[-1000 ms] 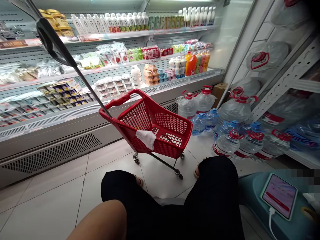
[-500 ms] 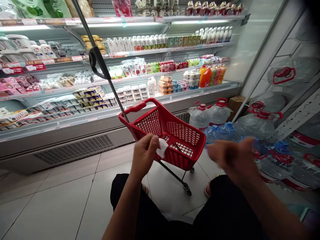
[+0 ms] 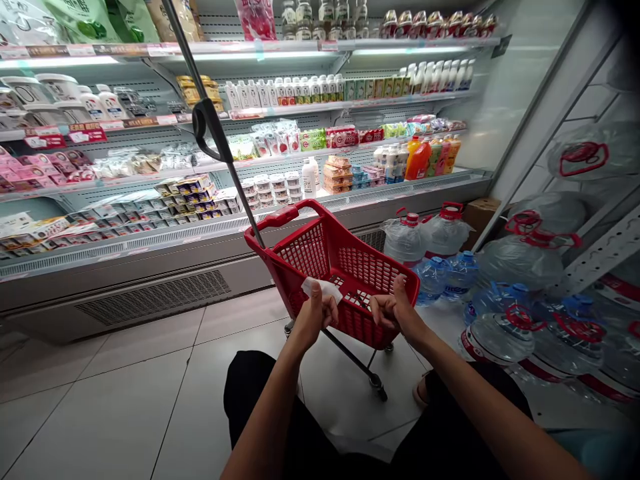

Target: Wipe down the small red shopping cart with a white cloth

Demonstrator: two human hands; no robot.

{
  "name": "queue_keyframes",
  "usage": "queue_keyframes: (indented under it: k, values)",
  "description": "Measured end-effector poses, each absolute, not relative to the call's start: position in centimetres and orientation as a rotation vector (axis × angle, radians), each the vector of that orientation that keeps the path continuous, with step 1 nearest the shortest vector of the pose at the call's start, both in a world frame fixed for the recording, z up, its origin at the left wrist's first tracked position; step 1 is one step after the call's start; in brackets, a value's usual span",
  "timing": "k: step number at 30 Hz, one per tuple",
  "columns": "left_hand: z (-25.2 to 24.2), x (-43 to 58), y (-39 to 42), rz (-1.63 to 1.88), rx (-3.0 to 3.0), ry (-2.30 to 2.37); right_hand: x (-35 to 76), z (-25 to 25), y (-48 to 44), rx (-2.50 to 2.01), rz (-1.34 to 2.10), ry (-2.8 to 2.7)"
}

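Note:
My left hand is closed on a white tissue, its thumb pointing up and the tissue sticking out over the near rim of the basket. Across from it, my right hand holds nothing that I can see; its thumb is raised and its fingers are loosely bent and apart. Both hands are in front of a red shopping basket cart with lattice walls. A small dark object lies on the basket floor, too partly hidden to name. From the cart's left corner rises a metal pole with a black hooked grip.
A refrigerated shelf unit with bottles, cups and packs stands behind the cart. To the right are several large water jugs with red handles and blue-capped bottles. My knees flank the cart above the tiled floor.
My right hand has moved left and inward, close to the basket's near right corner. My left hand has shifted slightly right and lower, turning the tissue flatter. The view has tilted slightly.

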State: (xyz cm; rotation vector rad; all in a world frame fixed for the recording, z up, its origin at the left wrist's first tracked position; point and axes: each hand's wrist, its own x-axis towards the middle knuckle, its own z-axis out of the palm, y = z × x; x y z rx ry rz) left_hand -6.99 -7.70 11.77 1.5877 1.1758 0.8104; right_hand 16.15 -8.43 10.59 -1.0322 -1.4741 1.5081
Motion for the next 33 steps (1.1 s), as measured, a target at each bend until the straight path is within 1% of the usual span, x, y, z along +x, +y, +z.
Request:
queue_keyframes:
  k: [2, 6, 7, 10, 13, 17, 22, 27, 31, 33]
  values:
    - [12.3, -7.5, -7.4, 0.920, 1.660, 1.264, 15.7, 10.5, -8.0, -1.093, 1.324, -1.526]
    - [13.5, -9.9, -4.6, 1.145, 2.151, 1.616, 13.5, 10.6, -6.8, -1.090, 0.696, -1.809]
    - [13.5, -10.6, -3.5, 1.133, 2.285, 1.700, 12.6, 10.6, -6.3, -1.055, 0.561, -1.901]
    - [12.7, -12.3, -0.5, 0.955, 2.576, 1.820, 8.9, 10.1, -4.6, -1.011, 0.222, -2.144]
    - [10.6, -13.0, 1.1, 0.777, 2.688, 1.861, 5.2, 8.4, -2.7, -1.062, -0.016, -2.307]
    - [8.1, -12.7, 0.9, 0.747, 2.678, 1.915, 3.2, 5.6, -1.1, -1.246, -0.068, -2.391]
    - [7.0, -12.0, 0.0, 0.801, 2.652, 1.938, 6.1, 3.6, -2.0, -1.445, -0.037, -2.370]
    - [7.1, -11.3, -1.1, 0.847, 2.623, 1.912, 10.7, 3.6, -4.1, -1.593, 0.130, -2.364]
    - [8.1, -10.3, -2.0, 0.862, 2.615, 1.875, 15.2, 4.5, -5.3, -1.584, 0.246, -2.193]
    - [8.6, -9.4, -2.2, 0.868, 2.611, 1.807, 17.6, 4.8, -5.6, -1.726, 0.276, -2.104]
